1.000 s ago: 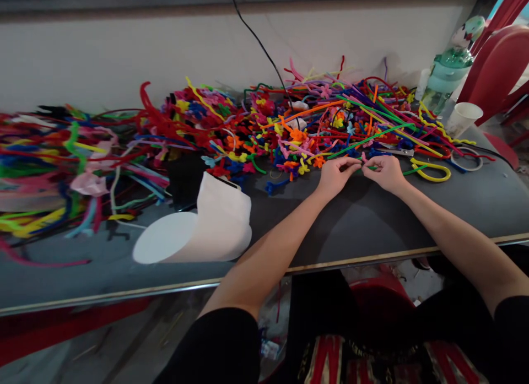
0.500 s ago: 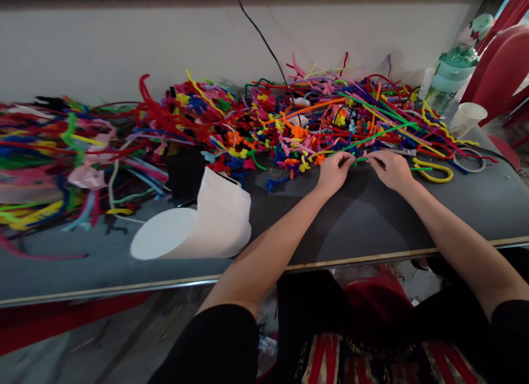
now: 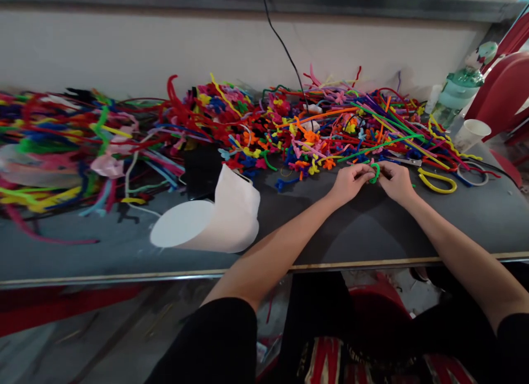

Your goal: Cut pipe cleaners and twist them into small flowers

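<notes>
Between my hands a green pipe cleaner (image 3: 375, 173) is bent into a small loop above the dark table. My left hand (image 3: 350, 181) pinches it from the left, thumb and fingers pressed together. On the other side my right hand (image 3: 395, 180) closes its fingertips on the same pipe cleaner. A bit of pink shows just over the loop; I cannot make out what it belongs to. Right behind my hands spreads a heap of colourful pipe cleaners (image 3: 330, 125), some twisted into little flowers.
To the right lie yellow-handled scissors (image 3: 438, 181), a white ring (image 3: 475, 174), a paper cup (image 3: 472, 134) and a green bottle (image 3: 458, 89). A rolled white paper sheet (image 3: 231, 218) lies left of my forearm. A black cable (image 3: 285, 45) hangs down into the heap.
The green pipe cleaner, stretched between my fingertips before, is now curled into a loop. My hands have come closer together. The whole view has shifted slightly.
</notes>
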Demonstrator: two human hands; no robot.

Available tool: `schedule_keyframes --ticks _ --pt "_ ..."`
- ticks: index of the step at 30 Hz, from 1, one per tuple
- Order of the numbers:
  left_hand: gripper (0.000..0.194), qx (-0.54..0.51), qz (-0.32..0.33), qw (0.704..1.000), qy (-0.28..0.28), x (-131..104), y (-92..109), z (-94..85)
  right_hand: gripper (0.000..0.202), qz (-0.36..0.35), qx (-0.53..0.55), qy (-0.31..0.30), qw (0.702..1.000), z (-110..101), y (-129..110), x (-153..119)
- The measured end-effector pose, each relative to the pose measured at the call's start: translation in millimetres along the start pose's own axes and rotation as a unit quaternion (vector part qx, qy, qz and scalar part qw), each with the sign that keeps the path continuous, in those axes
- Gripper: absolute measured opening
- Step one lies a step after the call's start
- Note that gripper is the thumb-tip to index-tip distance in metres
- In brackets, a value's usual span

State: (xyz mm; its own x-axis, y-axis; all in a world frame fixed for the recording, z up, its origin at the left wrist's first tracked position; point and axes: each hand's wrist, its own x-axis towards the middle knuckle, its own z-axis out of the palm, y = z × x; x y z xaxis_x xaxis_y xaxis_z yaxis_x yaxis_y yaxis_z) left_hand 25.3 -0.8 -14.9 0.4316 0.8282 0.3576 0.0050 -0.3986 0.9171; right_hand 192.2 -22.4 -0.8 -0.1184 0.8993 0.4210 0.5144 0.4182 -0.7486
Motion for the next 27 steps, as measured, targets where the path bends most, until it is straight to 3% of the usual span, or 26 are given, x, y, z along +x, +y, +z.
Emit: schedule_keyframes --ticks 8,19,27 --pt "0.015 0.079 0.003 0.994 0.072 0.5 -0.9 -6.7 0.023 -0.065 -0.108 0.000 0.992 -5.0 -10.0 -1.7" --pt "0.014 0.034 -0.048 0.995 0.075 3.5 -2.7 -8.5 0.029 0.017 -0.049 0.002 0.999 -2.7 -5.6 -0.3" --pt "0.023 0.076 -0.034 0.994 0.065 1.6 -3.8 -7.5 0.033 0.064 0.008 -0.017 0.998 -4.1 1.3 0.9"
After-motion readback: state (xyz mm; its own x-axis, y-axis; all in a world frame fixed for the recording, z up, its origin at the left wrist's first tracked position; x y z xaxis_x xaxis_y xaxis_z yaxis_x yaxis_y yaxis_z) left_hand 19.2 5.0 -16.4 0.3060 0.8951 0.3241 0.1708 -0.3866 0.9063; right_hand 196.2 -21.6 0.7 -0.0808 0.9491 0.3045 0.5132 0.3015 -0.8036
